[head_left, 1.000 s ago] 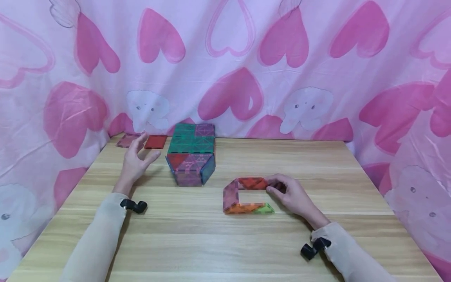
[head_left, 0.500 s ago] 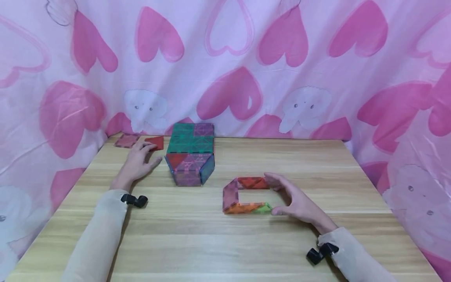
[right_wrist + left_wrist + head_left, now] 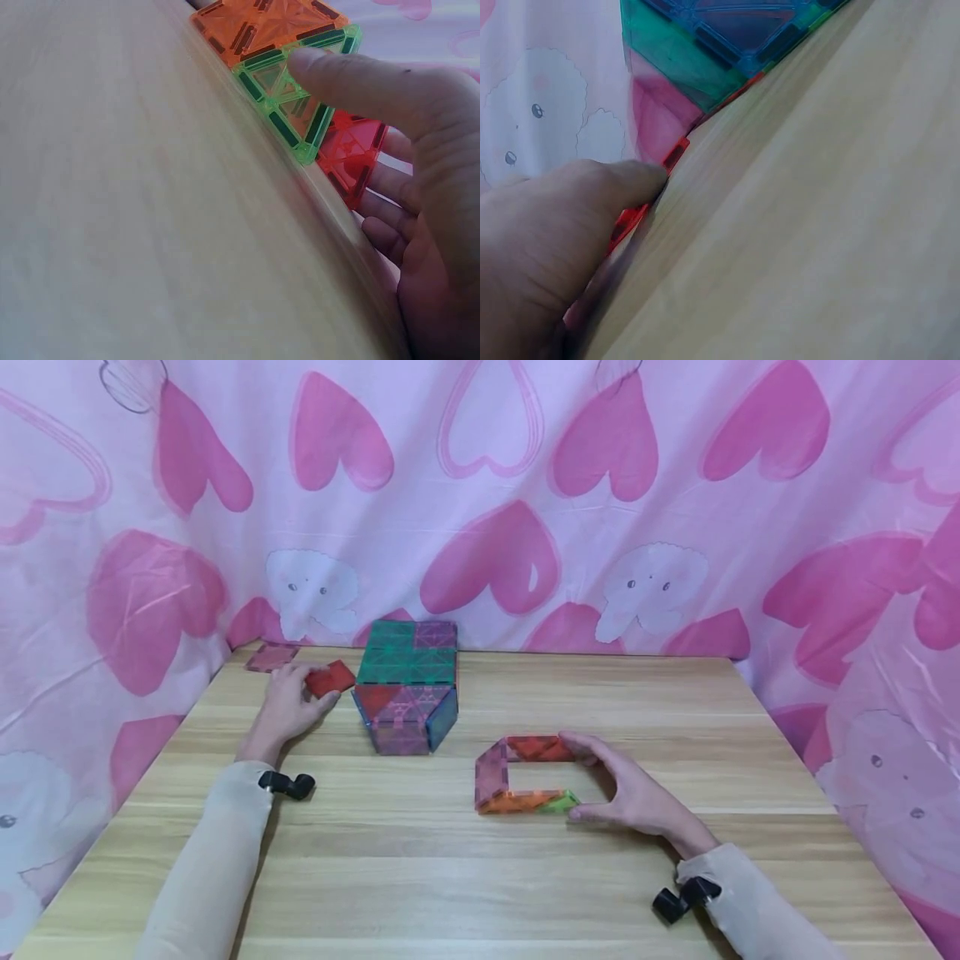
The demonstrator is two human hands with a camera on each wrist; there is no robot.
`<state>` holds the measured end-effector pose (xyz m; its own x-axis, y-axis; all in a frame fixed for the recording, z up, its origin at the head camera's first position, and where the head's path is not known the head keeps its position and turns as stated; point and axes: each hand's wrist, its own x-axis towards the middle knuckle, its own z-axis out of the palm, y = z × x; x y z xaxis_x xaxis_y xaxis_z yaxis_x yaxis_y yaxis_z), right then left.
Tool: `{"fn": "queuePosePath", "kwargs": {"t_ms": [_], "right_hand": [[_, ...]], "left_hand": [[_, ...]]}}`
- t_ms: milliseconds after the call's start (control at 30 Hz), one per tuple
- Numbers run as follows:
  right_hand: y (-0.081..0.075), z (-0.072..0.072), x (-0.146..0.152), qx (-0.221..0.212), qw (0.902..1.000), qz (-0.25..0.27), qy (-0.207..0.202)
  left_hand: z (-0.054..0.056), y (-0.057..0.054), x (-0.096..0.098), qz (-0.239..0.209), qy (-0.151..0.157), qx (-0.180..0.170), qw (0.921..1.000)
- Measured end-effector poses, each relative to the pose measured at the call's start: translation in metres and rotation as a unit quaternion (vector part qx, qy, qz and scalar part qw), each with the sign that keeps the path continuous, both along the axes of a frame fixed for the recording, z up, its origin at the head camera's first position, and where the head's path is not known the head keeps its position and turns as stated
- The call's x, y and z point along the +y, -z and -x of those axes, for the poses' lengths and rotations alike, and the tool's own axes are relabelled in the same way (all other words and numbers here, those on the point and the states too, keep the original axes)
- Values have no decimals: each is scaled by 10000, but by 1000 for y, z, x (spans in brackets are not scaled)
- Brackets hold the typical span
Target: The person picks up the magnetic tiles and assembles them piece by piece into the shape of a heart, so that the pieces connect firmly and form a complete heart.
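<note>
In the head view my left hand (image 3: 288,703) pinches a red square magnetic tile (image 3: 332,678), which lies askew at the back left. The left wrist view shows the thumb on the edge of this red tile (image 3: 676,154). Across the open end of a small three-sided frame of magnetic tiles, my right hand (image 3: 637,789) spans both walls. Its thumb rests against the green triangle tile (image 3: 281,86) beside an orange tile (image 3: 274,26). The other fingers are at the end of the red wall (image 3: 352,154). A pink tile wall (image 3: 491,775) closes the frame's left side.
A larger tile structure (image 3: 408,664), green and purple on top with blue and pink sides, stands between the hands, further back. Flat on the table by the left hand lies a pink square tile (image 3: 272,657). A pink heart-patterned curtain (image 3: 487,560) hangs around the wooden table (image 3: 420,877).
My left hand has come down onto the red square tile, which has turned and moved slightly nearer. My right hand has widened from the red wall's end, its thumb now at the green triangle.
</note>
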<state>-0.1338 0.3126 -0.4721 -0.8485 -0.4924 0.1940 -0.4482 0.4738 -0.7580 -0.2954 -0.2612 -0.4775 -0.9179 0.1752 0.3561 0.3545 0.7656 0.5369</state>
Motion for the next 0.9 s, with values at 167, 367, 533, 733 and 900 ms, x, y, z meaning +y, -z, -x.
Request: {"fn": "queuePosePath", "kwargs": {"t_ms": [167,367,533,733,900], "right_hand": [[-2,-1,0,107,9995,-256,137],[-1,-2,0,144,9990,-370,184],[-1,-2,-1,164,9989,-406,172],[-3,-2,-1,117,9990,-404,177],[-3,-2,-1,154,9991,-365,139]], "left_hand": [[-3,-3,0,-668,-726,-393,9943],[-4,-12,8,-1853,-1391,482,9716],[-13,-44,28,-2786,-1318,1125,9446],[-35,-101,79,-3045,-220,1768,9357],[-61,-124,126,-2877,1267,1827,9315]]}}
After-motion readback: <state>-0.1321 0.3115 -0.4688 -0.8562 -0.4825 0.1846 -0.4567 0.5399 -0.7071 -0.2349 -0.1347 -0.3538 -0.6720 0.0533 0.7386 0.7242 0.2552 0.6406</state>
